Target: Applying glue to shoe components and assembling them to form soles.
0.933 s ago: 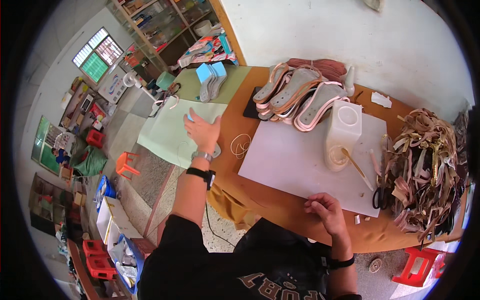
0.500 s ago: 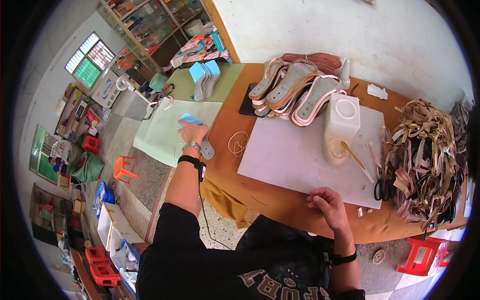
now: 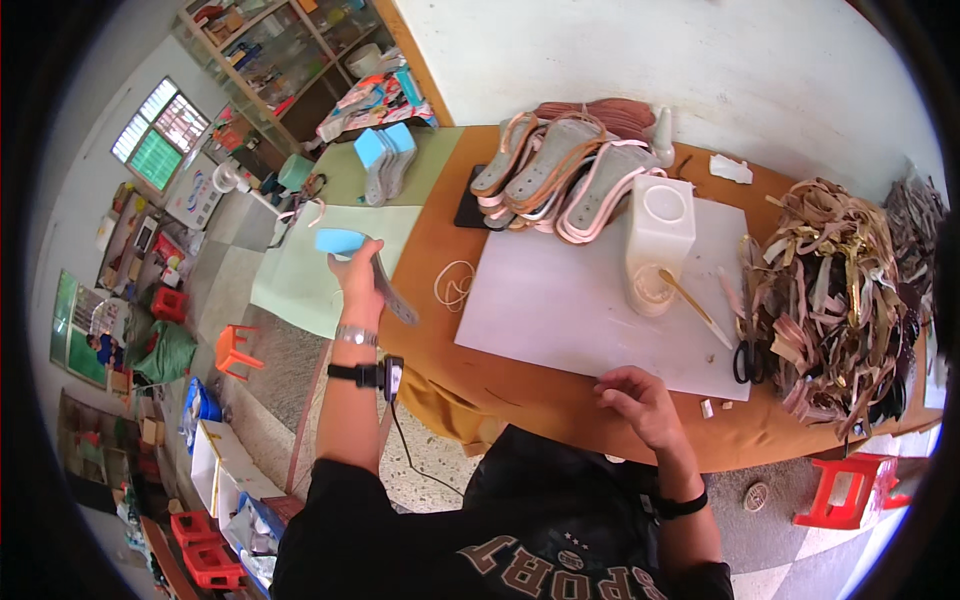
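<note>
My left hand point(image 3: 360, 283) grips a grey shoe insole point(image 3: 396, 303) with a light blue end, lifted over the pale green sheet point(image 3: 290, 270) at the left of the table. My right hand point(image 3: 638, 405) hovers at the front edge of the white board point(image 3: 540, 310), fingers loosely bent and apart, holding nothing. Farther back on the green surface stand grey insoles with blue ends point(image 3: 385, 165). Several stacked grey soles edged in pink and brown point(image 3: 560, 170) lie at the back middle. A white plastic container point(image 3: 660, 225) on the board has a brush point(image 3: 695, 305) resting in its opening.
Fabric strips point(image 3: 830, 300) heap up at the right, with black-handled scissors point(image 3: 747, 362) beside them. A loop of pale cord point(image 3: 455, 285) lies on the brown cloth. An orange stool point(image 3: 235, 348) and a red stool point(image 3: 845, 492) stand on the floor.
My left hand has picked the blue-ended insole up off the table and tilted it, drawing it slightly left. My right hand has barely moved. The whole view has shifted a little.
</note>
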`<state>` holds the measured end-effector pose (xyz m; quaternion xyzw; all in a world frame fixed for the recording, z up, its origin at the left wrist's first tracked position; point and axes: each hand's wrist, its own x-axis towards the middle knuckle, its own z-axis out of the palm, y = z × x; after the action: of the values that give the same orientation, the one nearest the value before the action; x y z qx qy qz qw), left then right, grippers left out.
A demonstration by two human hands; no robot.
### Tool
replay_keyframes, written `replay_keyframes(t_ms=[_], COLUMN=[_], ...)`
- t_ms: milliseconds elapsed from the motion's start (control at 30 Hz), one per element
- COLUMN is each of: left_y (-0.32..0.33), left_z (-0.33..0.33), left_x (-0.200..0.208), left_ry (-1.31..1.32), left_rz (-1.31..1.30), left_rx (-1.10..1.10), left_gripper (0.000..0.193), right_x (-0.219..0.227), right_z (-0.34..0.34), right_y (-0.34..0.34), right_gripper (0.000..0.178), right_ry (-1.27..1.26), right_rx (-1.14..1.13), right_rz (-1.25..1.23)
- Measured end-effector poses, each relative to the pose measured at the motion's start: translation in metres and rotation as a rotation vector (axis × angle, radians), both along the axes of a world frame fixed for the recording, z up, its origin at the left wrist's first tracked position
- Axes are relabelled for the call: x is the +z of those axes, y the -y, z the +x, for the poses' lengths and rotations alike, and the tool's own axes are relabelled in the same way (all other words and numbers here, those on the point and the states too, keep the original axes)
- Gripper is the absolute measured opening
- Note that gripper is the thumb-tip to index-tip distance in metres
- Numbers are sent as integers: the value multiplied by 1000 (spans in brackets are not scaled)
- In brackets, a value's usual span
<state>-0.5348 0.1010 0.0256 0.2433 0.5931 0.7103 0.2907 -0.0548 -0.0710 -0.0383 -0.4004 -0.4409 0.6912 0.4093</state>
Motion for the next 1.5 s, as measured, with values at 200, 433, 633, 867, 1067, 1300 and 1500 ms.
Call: replay_keyframes(t_ms=[200, 433, 633, 867, 1067, 1300, 1500], left_y=[64, 86, 94, 91, 99, 105, 106], left_z=[146, 268, 268, 244, 260, 262, 261], left_x=[25, 4, -7, -32, -53, -59, -59], left_ry=[340, 511, 401, -308, -708, -821, -837], left_rz=[148, 152, 122, 181, 120, 330, 336], left_rx=[-327, -538, -573, -838, -796, -725, -722], left_gripper=[30, 41, 58, 64, 19, 17, 17], right_x=[69, 83, 72, 74, 62, 63, 39], right_z=[-37, -46, 14, 60, 74, 98, 101], right_y=[18, 0, -5, -16, -20, -34, -54], right_gripper=[48, 42, 16, 15, 16, 18, 20], right_ry=[278, 692, 953, 1083, 1079, 1136, 1371], right_rx=[-61, -277, -434, -353, -334, -554, -506], right_rz=[321, 507, 728, 867, 848, 581, 583])
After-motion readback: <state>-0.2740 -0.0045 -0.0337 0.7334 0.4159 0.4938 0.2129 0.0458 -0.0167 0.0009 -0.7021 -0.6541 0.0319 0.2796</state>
